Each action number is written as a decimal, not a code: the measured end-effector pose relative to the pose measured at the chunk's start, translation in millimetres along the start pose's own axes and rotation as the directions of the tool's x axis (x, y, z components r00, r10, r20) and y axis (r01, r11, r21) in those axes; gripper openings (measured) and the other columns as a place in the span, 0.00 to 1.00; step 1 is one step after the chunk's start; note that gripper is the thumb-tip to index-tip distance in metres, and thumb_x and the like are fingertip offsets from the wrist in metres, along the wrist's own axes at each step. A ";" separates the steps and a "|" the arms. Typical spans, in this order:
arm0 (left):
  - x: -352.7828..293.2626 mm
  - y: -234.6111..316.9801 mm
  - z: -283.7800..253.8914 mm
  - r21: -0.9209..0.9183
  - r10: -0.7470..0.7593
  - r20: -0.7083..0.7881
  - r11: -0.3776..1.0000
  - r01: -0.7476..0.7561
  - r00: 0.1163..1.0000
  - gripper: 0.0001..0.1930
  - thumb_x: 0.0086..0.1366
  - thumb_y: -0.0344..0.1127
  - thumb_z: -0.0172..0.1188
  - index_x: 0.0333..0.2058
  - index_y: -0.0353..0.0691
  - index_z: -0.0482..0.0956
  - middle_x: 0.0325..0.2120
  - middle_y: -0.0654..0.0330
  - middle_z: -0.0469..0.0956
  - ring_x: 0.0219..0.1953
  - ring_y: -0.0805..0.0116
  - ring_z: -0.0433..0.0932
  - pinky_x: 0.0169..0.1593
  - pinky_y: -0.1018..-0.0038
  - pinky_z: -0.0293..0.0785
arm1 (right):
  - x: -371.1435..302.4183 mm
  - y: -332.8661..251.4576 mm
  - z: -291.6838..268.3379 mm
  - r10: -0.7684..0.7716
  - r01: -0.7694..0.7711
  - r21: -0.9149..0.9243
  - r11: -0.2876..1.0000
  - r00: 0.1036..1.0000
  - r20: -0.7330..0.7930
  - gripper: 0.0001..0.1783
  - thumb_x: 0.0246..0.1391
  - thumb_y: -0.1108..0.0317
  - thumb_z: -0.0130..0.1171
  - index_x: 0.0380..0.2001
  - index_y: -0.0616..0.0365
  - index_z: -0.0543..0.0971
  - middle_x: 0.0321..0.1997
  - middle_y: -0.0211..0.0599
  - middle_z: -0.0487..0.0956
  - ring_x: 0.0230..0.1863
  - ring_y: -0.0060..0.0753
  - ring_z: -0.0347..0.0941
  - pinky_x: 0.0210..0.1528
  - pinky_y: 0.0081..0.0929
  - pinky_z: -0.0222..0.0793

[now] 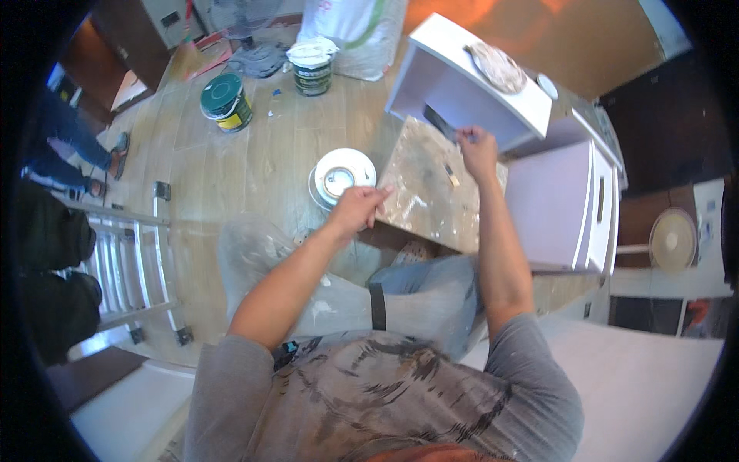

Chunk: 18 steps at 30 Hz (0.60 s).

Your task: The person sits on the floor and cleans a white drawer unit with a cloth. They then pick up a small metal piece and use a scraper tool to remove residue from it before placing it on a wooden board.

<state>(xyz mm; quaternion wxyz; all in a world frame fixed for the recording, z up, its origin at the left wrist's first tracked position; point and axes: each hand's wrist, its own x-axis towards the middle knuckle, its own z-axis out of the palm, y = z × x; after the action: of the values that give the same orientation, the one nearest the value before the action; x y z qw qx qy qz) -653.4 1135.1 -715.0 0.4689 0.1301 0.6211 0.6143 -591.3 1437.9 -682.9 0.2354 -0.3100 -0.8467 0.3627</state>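
Observation:
My right hand is closed round the handle of a dark-bladed putty knife, above the far part of a paint-spattered wooden board. The blade points up and left, in front of a white drawer-like box. At the board's left edge is my left hand, its fingers loosely bent and apart, with nothing seen in them. A small piece with a dark end and a pale end lies on the board. Just beyond my left hand stands a round white container.
A crumpled pale cloth rests on the white box. White cabinet pieces stand at the right. Two paint buckets, one green-lidded and one cloth-topped, stand far left of the box. An aluminium ladder and another person's legs are at the left.

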 end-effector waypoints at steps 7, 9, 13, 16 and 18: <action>-6.6 79.8 23.2 -0.268 0.275 -0.113 0.917 -0.296 0.955 0.19 0.65 0.44 0.68 0.45 0.41 0.70 0.40 0.59 0.78 0.43 0.68 0.79 0.50 0.70 0.77 | -50.3 -93.1 -35.8 -0.153 0.140 0.550 0.823 0.988 -0.023 0.07 0.55 0.75 0.66 0.38 0.64 0.84 0.31 0.27 0.82 0.31 0.15 0.72 0.36 0.17 0.69; -6.1 117.1 38.2 -0.353 0.308 -0.149 0.871 -0.342 0.940 0.21 0.66 0.43 0.68 0.49 0.41 0.69 0.44 0.57 0.78 0.49 0.64 0.78 0.54 0.66 0.76 | -61.7 -101.9 -27.9 -0.203 0.243 0.604 0.759 0.970 -0.134 0.07 0.54 0.77 0.65 0.38 0.63 0.84 0.33 0.27 0.82 0.32 0.15 0.73 0.36 0.19 0.70; 4.6 152.3 38.5 -0.362 0.344 -0.039 0.870 -0.334 0.938 0.22 0.67 0.45 0.66 0.50 0.40 0.70 0.50 0.54 0.77 0.53 0.62 0.78 0.56 0.64 0.75 | -75.3 -134.4 -26.8 -0.469 0.525 0.465 0.713 0.850 -0.241 0.07 0.50 0.80 0.67 0.35 0.61 0.85 0.34 0.34 0.81 0.34 0.23 0.76 0.38 0.22 0.73; 8.2 151.6 35.0 -0.438 0.394 0.075 0.839 -0.324 0.916 0.23 0.67 0.46 0.64 0.53 0.38 0.69 0.51 0.53 0.77 0.53 0.62 0.78 0.56 0.63 0.76 | -80.0 -141.5 -37.3 -0.558 0.554 0.401 0.730 0.821 -0.119 0.10 0.46 0.79 0.71 0.35 0.59 0.86 0.38 0.37 0.81 0.38 0.31 0.78 0.40 0.26 0.74; 17.7 144.8 32.7 -0.477 0.425 0.113 0.816 -0.326 0.898 0.24 0.68 0.44 0.64 0.54 0.37 0.68 0.49 0.53 0.77 0.51 0.63 0.80 0.55 0.65 0.78 | -76.2 -137.7 -41.9 -0.588 0.559 0.379 0.737 0.807 -0.046 0.15 0.43 0.76 0.74 0.38 0.58 0.85 0.45 0.39 0.79 0.45 0.35 0.77 0.46 0.29 0.74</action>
<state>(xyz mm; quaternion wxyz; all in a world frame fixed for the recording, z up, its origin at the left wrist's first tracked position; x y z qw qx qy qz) -698.5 1199.7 -588.0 0.4187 0.2049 0.3708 0.8032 -560.8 1329.5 -565.2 0.3576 0.0309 -0.8238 0.4387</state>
